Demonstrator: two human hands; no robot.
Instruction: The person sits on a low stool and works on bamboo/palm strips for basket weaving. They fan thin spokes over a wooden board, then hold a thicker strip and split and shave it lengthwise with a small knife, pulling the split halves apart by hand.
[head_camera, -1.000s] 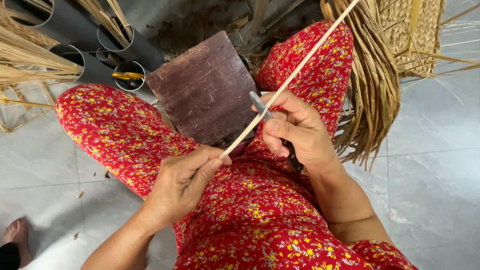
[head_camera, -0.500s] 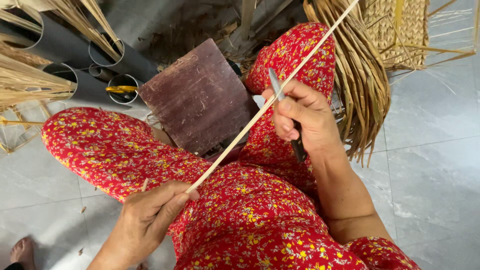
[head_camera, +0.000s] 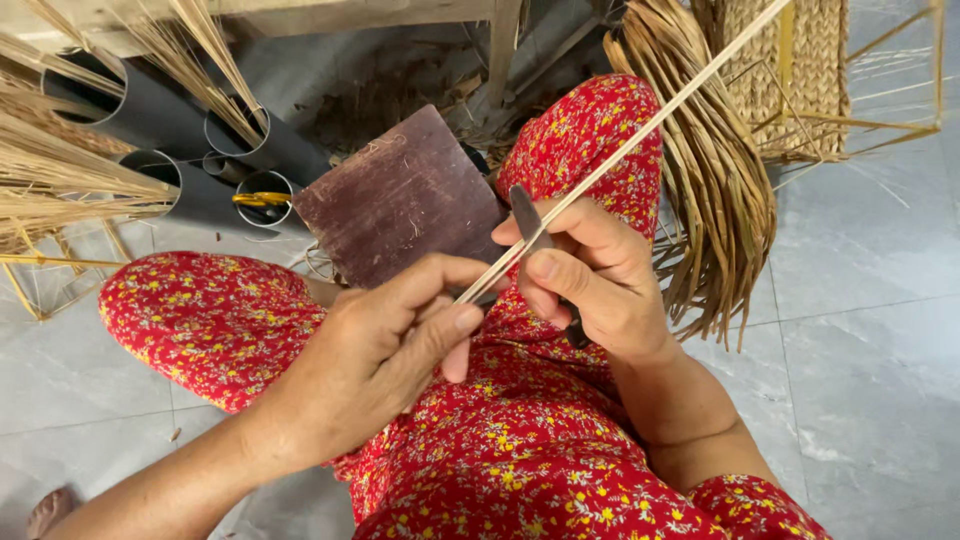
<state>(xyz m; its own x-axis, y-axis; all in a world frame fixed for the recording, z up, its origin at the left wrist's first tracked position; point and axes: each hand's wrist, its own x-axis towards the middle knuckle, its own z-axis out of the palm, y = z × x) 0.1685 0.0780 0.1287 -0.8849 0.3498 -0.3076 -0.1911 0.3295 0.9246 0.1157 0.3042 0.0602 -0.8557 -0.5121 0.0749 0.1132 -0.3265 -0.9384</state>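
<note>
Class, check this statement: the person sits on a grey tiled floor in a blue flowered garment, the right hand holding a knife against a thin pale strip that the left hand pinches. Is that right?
Not quite. The garment is red with small flowers, not blue, as the head view shows. The rest stands: the right hand holds a knife against the thin pale strip, which the left hand pinches, above the grey tiled floor.

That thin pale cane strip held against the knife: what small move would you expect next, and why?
Probably a pull of the thin pale cane strip toward the body. The left hand pinches its near end, while the right hand presses the strip with the thumb against the grey knife blade. Most of the strip lies beyond the blade, so drawing it through would likely scrape it.
</note>
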